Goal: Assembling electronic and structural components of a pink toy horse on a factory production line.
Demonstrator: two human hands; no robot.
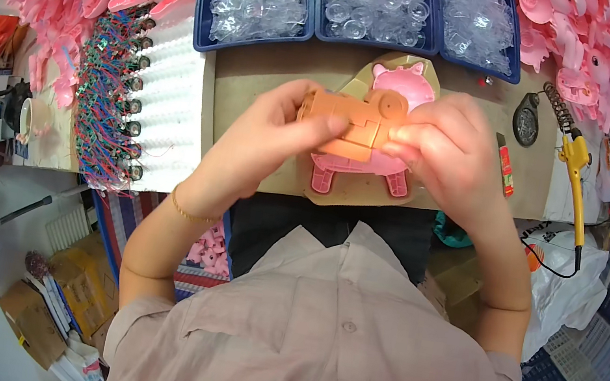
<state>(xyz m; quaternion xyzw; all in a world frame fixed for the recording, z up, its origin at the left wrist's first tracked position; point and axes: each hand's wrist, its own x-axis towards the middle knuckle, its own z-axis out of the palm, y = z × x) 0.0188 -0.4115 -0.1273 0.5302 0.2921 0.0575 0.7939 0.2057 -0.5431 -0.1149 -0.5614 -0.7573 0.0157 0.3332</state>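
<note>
1. Plainly, dark lettering marks the white plastic bag (pixel 571 273) below the right end of the tan work surface (pixel 239 80); the slim red-and-green stick (pixel 504 170) near that end bears print too small to make out.
2. Both hands grasp the orange boxy plastic piece (pixel 355 127) above the surface's near edge. The left hand (pixel 276 118) lays its thumb across the upper face, fingers curled behind; the right hand (pixel 450 154) pinches the opposite end between thumb and fingertips, beside a round raised part.
3. Below it, the pink animal-shaped plastic shell (pixel 409 87) lies in a tan angular holder (pixel 357 191) at the near edge, partly covered by piece and hands. Whether piece and shell touch, I cannot tell.
4. Dark-blue bins (pixel 315 1) of clear plastic parts line the far edge. Multicoloured wire bundles (pixel 105 95) on white ribbed foam (pixel 175 106) fill the left side; a yellow-handled soldering iron (pixel 574 161) hangs at the right. Tan board shows between left wrist and bins.
</note>
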